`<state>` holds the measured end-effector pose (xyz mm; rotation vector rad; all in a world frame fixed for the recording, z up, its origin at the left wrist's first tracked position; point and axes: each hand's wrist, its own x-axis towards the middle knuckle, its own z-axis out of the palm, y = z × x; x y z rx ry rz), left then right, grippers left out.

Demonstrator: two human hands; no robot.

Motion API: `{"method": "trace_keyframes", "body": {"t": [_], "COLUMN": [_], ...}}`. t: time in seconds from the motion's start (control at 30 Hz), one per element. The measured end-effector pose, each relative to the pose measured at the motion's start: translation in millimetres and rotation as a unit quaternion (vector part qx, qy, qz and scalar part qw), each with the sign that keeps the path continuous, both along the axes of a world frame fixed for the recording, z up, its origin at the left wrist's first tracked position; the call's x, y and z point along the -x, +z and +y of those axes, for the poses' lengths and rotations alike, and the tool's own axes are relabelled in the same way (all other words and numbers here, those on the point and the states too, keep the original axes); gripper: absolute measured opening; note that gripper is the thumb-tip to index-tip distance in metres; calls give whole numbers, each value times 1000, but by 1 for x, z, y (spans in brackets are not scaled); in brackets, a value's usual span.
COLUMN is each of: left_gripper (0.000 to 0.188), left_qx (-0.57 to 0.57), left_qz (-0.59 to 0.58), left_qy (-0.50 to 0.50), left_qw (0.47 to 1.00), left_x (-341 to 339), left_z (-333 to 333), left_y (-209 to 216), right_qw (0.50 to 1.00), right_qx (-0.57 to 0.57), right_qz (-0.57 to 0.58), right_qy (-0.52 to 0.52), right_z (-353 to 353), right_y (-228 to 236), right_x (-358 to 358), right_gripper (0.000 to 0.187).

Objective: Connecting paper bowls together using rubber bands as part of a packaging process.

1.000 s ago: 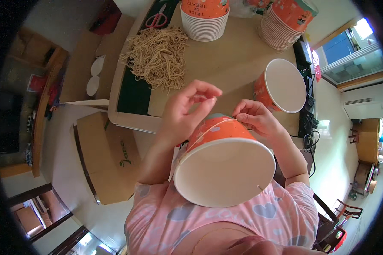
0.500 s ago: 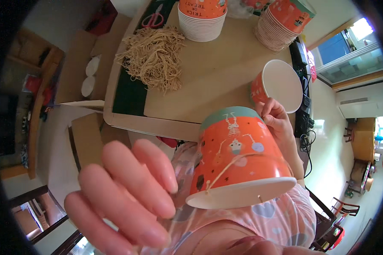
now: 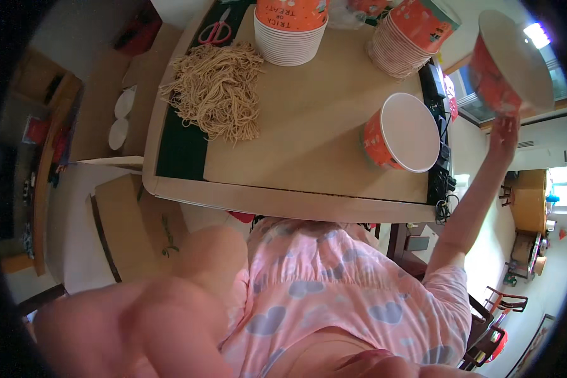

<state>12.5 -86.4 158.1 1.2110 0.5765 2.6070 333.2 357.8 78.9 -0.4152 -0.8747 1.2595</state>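
My right hand (image 3: 505,131), at the end of an outstretched arm, grips an orange paper bucket (image 3: 494,79) by its lower part, out past the table's right edge. The bucket is tilted, with its pale inside partly showing. Large and blurred at the lower left, my left hand (image 3: 138,315) is close to the camera; its fingers cannot be made out. Another orange paper bucket (image 3: 412,132) lies tipped on the table's right side, its white mouth toward me. A tangled heap of beige strings (image 3: 214,91) lies at the table's left.
At the back stand a stack of nested paper buckets (image 3: 290,41) and, farther right, a second stack (image 3: 409,38) with strings along its rims. Pink-handled scissors (image 3: 215,33) lie beyond the strings. Black cables (image 3: 444,151) line the right edge. Cardboard boxes (image 3: 129,220) sit left of the table (image 3: 296,196).
My right hand has swung the bucket from in front of my chest out to the upper right. My left hand, whose curled fingers showed before, has moved lower and become blurred.
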Motion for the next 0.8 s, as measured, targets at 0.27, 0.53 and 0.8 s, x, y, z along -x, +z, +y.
{"method": "trace_keyframes", "body": {"t": [0.27,0.53,0.8], "left_gripper": [7,10,6], "left_qx": [-17,-27,-26], "left_qz": [-35,-62,-81], "left_qy": [44,81,70], "left_qw": [998,994,994], "left_x": [6,6,20], "left_z": [19,47,57], "left_y": [2,4,-11], "right_qw": [957,811,267], "right_qx": [-45,-210,-668], "right_qz": [-244,-521,-606], "right_qy": [-150,-163,-340], "right_z": [113,169,125], "right_y": [67,126,141], "right_x": [-44,45,183], "right_gripper": [33,37,16]}}
